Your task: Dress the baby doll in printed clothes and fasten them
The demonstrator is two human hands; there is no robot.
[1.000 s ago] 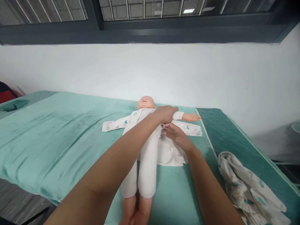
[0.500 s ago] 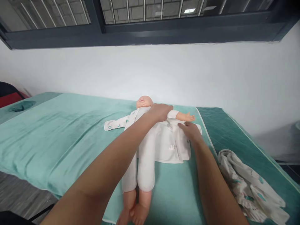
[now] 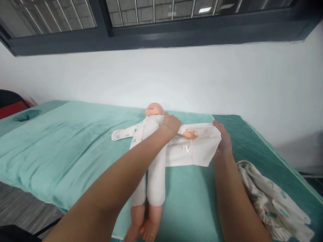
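Observation:
A baby doll (image 3: pixel 156 178) in white lies on its back, head toward the wall. Its arm on the left is in the sleeve of a printed baby shirt (image 3: pixel 138 135). The shirt's white inner side (image 3: pixel 202 154) is spread out to the right, and the doll's other arm (image 3: pixel 189 134) lies over it. My left hand (image 3: pixel 172 124) is closed at the doll's shoulder; what its fingertips grip is partly hidden. With my right hand (image 3: pixel 224 136) I grip the shirt's far right edge, holding it stretched and slightly raised.
A green sheet (image 3: pixel 75 144) covers the bed. To the right, a crumpled printed baby garment (image 3: pixel 272 198) lies on the darker green cover (image 3: pixel 254 144). Behind the bed is a white wall (image 3: pixel 161 77) below a dark window frame (image 3: pixel 189 33).
My right hand has moved right and away from me, pulling the shirt panel out flatter. The doll's bare hand has dropped slightly to the left. My left hand has shifted a little left.

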